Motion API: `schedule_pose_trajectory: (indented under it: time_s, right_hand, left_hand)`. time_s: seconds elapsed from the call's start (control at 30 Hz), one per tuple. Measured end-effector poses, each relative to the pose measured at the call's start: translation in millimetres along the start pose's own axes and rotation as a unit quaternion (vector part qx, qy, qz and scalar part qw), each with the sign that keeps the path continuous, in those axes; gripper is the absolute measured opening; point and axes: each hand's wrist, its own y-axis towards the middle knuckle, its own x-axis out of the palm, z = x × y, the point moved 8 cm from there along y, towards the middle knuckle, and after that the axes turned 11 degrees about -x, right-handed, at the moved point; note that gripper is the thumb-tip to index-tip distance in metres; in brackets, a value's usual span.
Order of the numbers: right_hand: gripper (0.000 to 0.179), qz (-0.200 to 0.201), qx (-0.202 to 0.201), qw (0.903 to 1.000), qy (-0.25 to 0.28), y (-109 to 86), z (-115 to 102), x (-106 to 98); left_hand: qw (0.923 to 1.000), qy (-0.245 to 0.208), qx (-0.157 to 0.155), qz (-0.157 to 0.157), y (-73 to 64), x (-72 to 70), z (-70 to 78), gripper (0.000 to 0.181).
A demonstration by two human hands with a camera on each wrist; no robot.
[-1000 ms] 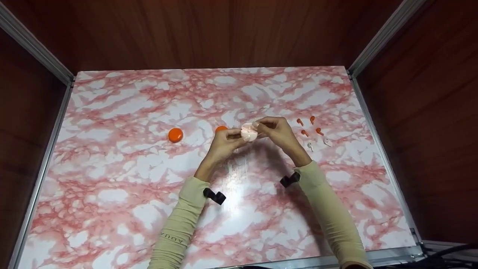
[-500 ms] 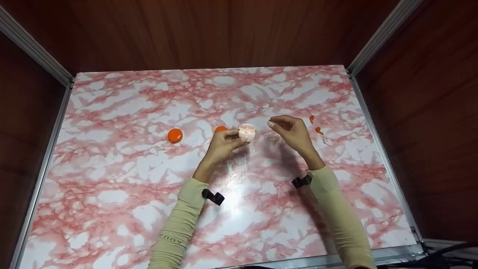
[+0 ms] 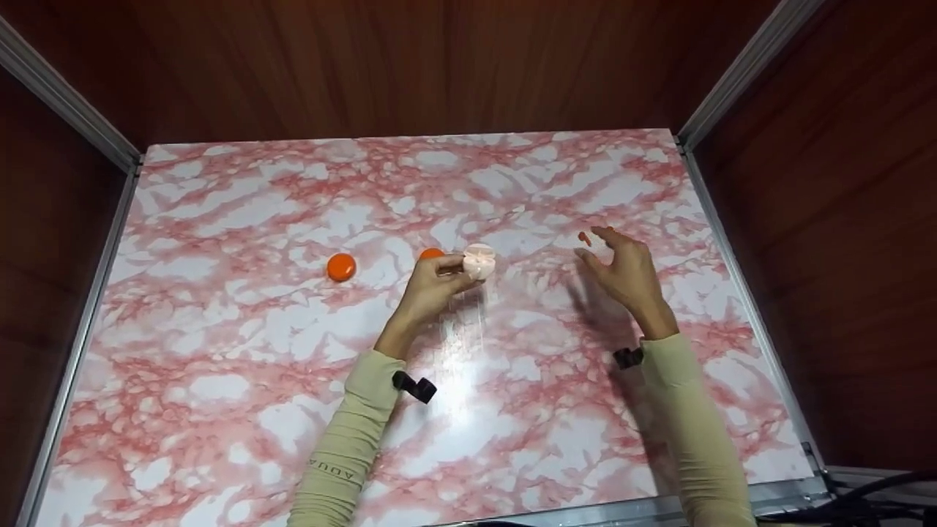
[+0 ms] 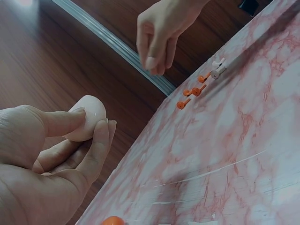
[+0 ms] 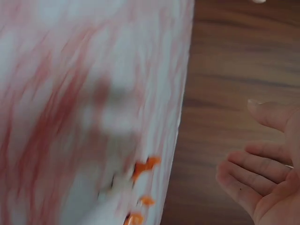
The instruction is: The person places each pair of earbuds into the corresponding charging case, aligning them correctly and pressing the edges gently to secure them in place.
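While a case (image 3: 479, 265) is pinched by the left hand (image 3: 427, 287), nothing is held by the right hand (image 3: 631, 274), half-spread near earbuds (image 4: 196, 91).

Marbled tabletop (image 3: 219, 424); wooden back panel (image 3: 410, 69)

Dark wood-grain wall (image 3: 410, 66) is rising at twelve o'clock, matching panels (image 3: 842, 256) are standing at nine and three, metal rails (image 3: 790, 494) are edging pink-marbled tabletop (image 3: 219, 439), glare (image 3: 461, 399) is shining toward six
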Motion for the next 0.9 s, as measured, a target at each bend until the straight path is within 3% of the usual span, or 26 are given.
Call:
schedule_pose_trajectory:
  time_s: [0.1,0.27,0.53,0.73,0.9]
  right_hand:
    - [0.051,0.001,-0.014,0.9991,-0.039,-5.7,6,-7]
    - [0.054,0.005,-0.035,0.998,-0.052,-13.3,14,-11]
    - [0.048,-0.028,-0.046,0.9944,-0.091,-24.9,18,-4]
    - [0.027,-0.061,-0.092,0.9859,-0.126,-30.7,17,7]
    - [0.011,-0.087,-0.105,0.9775,-0.161,-37.1,19,15]
  left_hand:
    - [0.9999,0.014,0.004,0.005,0.9,-2.0,-0.4,0.046]
    - [0.9988,0.045,0.015,0.011,2.0,-3.3,0.5,0.045]
    - [0.9999,0.013,0.002,0.001,1.6,-4.6,-2.3,0.042]
    - [0.9998,0.009,0.0,0.015,1.0,-8.2,-3.9,0.042]
    - [0.9995,0.022,-0.004,0.024,0.2,-10.2,-6.4,0.042]
